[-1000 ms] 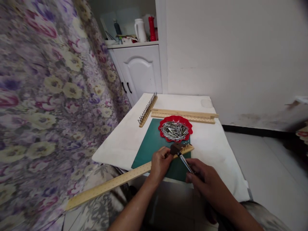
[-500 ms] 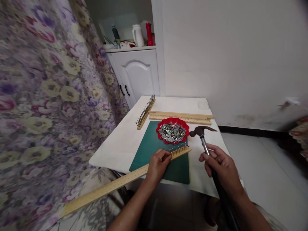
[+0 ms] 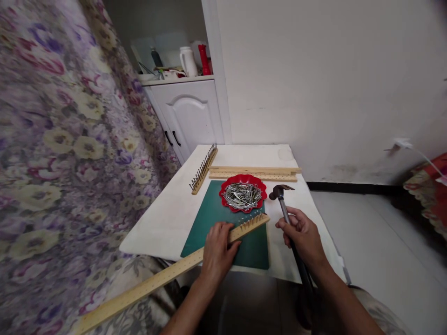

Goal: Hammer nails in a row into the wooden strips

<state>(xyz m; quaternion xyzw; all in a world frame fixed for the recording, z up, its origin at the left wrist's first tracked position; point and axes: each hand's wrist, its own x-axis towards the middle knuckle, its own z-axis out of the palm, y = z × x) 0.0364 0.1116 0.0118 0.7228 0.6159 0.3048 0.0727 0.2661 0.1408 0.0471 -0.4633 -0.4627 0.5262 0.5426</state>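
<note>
My left hand (image 3: 218, 251) is closed across a long wooden strip (image 3: 150, 288) with rows of small holes, thumb on the near side and fingers on the far side. Several nails (image 3: 252, 219) stand up from the strip's right end, beyond my fingers. In my right hand (image 3: 303, 235) is a claw hammer (image 3: 284, 209), held by its shaft with the head up, apart from the strip. Under the strip's right part lies a green mat (image 3: 199, 228). Just behind the nails sits a red scalloped dish (image 3: 222, 190) heaped with loose nails (image 3: 242, 195).
A wooden strip full of upright nails (image 3: 204, 170) lies at the table's back left. Bare wooden strips (image 3: 254, 173) lie behind the dish on the white-covered table (image 3: 157, 218). A floral curtain (image 3: 70, 163) hangs at left; a white cabinet (image 3: 190, 116) stands behind.
The hammer has lifted off the strip and moved right. My left hand has gone from pinching at a nail to lying around the strip, and the view has turned slightly right.
</note>
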